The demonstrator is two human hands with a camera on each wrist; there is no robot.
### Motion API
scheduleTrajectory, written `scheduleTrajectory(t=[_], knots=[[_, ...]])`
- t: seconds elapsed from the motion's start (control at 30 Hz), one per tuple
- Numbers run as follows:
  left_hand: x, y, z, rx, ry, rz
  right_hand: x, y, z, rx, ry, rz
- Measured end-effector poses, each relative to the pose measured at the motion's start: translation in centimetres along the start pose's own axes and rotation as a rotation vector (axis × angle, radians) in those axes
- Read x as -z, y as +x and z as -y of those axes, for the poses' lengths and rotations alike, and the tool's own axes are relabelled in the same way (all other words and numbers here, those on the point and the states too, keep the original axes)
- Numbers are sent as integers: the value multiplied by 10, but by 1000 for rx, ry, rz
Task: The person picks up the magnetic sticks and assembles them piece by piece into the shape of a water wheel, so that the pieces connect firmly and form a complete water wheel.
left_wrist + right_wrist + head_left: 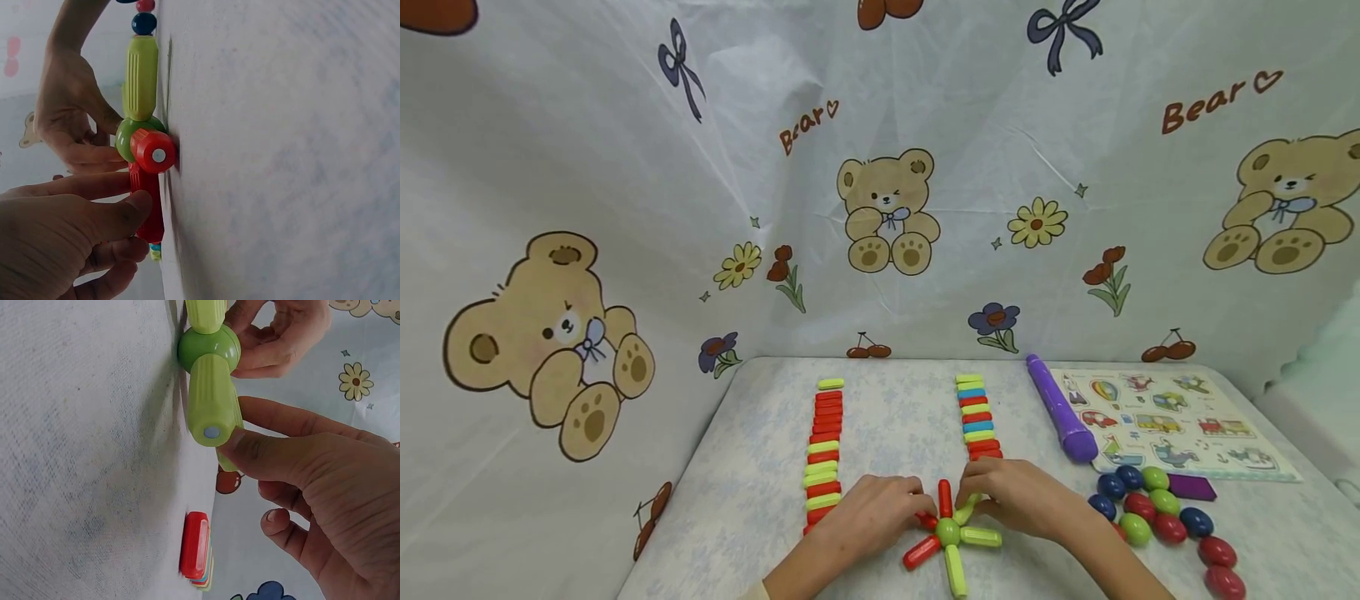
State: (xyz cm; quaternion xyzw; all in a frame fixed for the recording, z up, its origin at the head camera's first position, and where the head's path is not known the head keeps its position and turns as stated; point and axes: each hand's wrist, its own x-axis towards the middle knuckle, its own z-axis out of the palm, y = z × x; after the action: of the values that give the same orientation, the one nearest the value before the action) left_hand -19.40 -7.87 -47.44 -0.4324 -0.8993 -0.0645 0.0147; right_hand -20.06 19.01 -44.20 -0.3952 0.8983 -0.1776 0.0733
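A green ball (947, 532) lies on the table with several magnetic rods set around it like spokes, red ones on the left and top, yellow-green ones on the right and bottom. My left hand (883, 510) pinches a red rod (147, 209) between thumb and index finger, its inner end at the ball. On the other side, my right hand (1011, 497) pinches a yellow-green rod (967, 509) at the upper right of the ball. In the right wrist view, another yellow-green rod (211, 403) stands in front and partly hides the pinched one.
Two columns of rods run away from me, one at left (823, 468) and one near the middle (976, 417). To the right are a purple microphone-shaped toy (1060, 408), a picture board (1172, 421), a purple block (1191, 487) and several coloured balls (1168, 527). A bear-print curtain (887, 317) hangs behind.
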Motion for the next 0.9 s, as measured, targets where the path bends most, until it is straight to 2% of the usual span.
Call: scheduleTrajectory(t=[0.13, 0.27, 0.4, 0.57, 0.67, 0.8, 0.9], knots=[[0, 0, 0, 6, 15, 4, 8, -5, -1, -34, 11, -12], [0, 0, 0, 29, 0, 23, 19, -21, -12, -109, -17, -69], [0, 1, 0, 24, -10, 25, 27, -48, -27, -247, -44, -92], [0, -1, 0, 29, -18, 37, 31, -80, -45, -476, -49, -46], [0, -1, 1, 34, -19, 38, 32, -97, -53, -557, -61, -30], [0, 0, 1, 36, -22, 39, 30, -113, -61, -595, -74, -28], [-1, 1, 0, 37, -32, 45, 28, -118, -66, -611, -78, -26]])
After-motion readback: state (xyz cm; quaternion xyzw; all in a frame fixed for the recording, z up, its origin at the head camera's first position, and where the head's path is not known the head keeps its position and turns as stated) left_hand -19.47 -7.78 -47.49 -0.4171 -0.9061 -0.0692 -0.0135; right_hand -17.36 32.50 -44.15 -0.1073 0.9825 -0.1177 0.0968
